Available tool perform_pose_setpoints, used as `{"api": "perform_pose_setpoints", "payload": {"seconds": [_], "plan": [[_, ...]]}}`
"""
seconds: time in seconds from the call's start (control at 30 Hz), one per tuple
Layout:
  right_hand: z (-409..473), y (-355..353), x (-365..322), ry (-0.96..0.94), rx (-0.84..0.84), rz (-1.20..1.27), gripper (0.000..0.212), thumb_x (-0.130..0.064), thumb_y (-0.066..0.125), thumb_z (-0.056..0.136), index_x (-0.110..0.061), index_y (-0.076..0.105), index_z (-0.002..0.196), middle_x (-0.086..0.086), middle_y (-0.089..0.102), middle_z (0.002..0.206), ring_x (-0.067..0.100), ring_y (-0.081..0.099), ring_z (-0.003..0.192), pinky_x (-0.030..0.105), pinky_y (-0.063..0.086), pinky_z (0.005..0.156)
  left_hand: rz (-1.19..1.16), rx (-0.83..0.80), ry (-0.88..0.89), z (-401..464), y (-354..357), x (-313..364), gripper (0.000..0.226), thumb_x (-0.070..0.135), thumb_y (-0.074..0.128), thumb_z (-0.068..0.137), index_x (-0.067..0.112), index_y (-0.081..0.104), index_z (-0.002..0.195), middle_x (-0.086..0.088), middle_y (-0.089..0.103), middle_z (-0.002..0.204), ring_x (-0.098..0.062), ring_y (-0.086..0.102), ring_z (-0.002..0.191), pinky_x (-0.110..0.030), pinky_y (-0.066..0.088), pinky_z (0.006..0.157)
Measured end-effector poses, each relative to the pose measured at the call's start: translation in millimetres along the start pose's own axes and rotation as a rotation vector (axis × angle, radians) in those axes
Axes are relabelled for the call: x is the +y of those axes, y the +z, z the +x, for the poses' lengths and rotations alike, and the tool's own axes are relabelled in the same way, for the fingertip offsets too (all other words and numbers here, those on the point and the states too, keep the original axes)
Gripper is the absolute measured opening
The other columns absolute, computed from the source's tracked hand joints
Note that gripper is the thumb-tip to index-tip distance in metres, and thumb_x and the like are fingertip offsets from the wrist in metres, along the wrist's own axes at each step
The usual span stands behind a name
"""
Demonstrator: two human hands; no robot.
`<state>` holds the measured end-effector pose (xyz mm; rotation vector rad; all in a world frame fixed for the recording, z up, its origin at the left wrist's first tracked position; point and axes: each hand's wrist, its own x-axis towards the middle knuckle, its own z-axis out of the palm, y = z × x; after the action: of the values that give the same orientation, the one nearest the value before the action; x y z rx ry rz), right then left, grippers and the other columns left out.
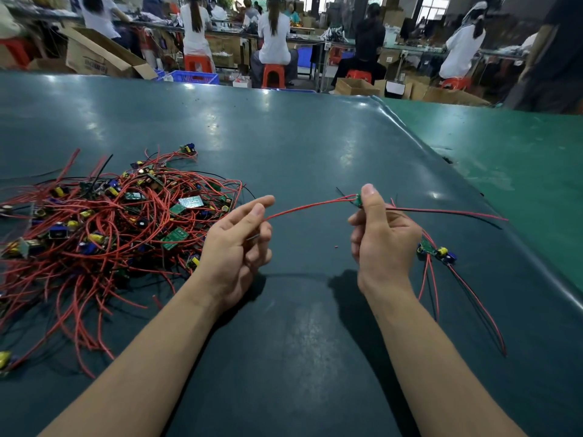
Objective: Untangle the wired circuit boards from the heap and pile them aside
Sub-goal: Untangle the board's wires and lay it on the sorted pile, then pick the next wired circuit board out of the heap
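Observation:
A tangled heap of small green circuit boards with red and black wires lies on the dark mat at the left. My right hand pinches a small green board between thumb and fingers, held above the mat. A red wire runs from that board to my left hand, which pinches its free end between thumb and forefinger. More red and black wires trail right from my right hand. A separate board with yellow and blue parts lies just right of that hand, its wires reaching toward me.
The dark green mat ends in a raised edge at the right, with a lighter green surface beyond. Behind the table several people sit on red stools at benches, among cardboard boxes and blue crates.

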<state>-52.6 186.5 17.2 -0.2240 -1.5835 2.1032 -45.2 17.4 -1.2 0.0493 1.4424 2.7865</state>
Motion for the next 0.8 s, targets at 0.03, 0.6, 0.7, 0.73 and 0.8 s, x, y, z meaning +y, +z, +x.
{"api": "perform_pose_setpoints", "payload": {"seconds": [0.03,0.6,0.7,0.73,0.8], "plan": [[0,1,0,-0.008,0.089,0.03,0.053,-0.042,0.065,0.088,-0.02,0.059,0.041,-0.003,0.046,0.038,0.011,0.036,0.031,0.017,0.028,0.036,-0.008,0.037,0.029,0,-1,1,0.021,0.018,0.053,0.094,0.011,0.066,0.11,0.003,0.049,0.054,-0.004,0.029,0.033,-0.014,0.025,0.038],[8,-5,7,0.337,0.356,0.357,0.011,-0.015,0.049,0.094,-0.015,0.06,0.09,-0.001,0.054,0.058,0.012,0.039,0.035,0.016,0.025,0.036,1.482,0.326,0.832,-11,-7,-9,0.014,0.024,0.064,0.088,0.012,0.071,0.086,0.0,0.065,0.075,-0.026,0.055,0.074,-0.038,0.046,0.067],[8,-5,8,0.301,0.384,0.327,0.013,-0.012,0.049,0.091,-0.016,0.06,0.086,-0.002,0.05,0.054,0.013,0.036,0.034,0.016,0.022,0.037,1.72,0.54,0.612,-4,-19,-2,0.027,0.032,0.067,0.086,0.015,0.068,0.107,-0.01,0.061,0.106,-0.034,0.049,0.102,-0.044,0.035,0.085],[8,-6,8,0.297,0.384,0.329,0.013,-0.012,0.049,0.09,-0.016,0.06,0.085,-0.002,0.05,0.053,0.013,0.035,0.034,0.016,0.022,0.037,1.789,0.579,0.488,-3,-23,-1,0.035,0.037,0.064,0.087,0.015,0.065,0.115,-0.012,0.059,0.113,-0.035,0.047,0.107,-0.044,0.033,0.087],[9,-5,9,0.311,0.356,0.34,0.011,-0.011,0.05,0.091,-0.015,0.059,0.086,-0.003,0.05,0.051,0.013,0.035,0.034,0.016,0.022,0.037,1.923,0.584,0.352,-1,-27,-3,0.043,0.043,0.058,0.09,0.015,0.062,0.122,-0.013,0.061,0.116,-0.035,0.047,0.11,-0.044,0.032,0.089]]}}
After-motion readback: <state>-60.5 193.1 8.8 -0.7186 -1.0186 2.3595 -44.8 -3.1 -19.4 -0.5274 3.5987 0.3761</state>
